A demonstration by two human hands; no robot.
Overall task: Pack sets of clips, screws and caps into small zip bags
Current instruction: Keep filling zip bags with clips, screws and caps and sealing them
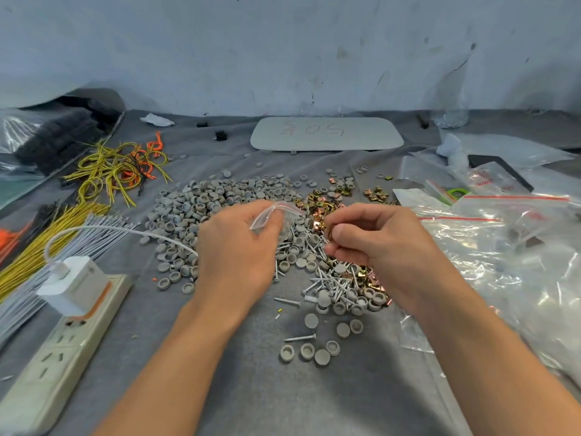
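The left hand [235, 256] pinches a small zip bag [274, 214] at its mouth, fingers curled, above the middle of the counter [251, 391]. Just right of it, the right hand [377, 247] grips brass clips [330, 230] between thumb and fingers. Under both hands lie grey caps [201, 206], screws [330, 283] and a pile of clips [320, 202]. More bags [503, 247] lie at the right.

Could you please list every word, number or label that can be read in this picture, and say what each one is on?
"405", faint handwriting whose last character may be an S: on the pale board at the back of the table.
Red print on the zip bag at the right: too blurred to read.
Green label beside that bag: too small to read.
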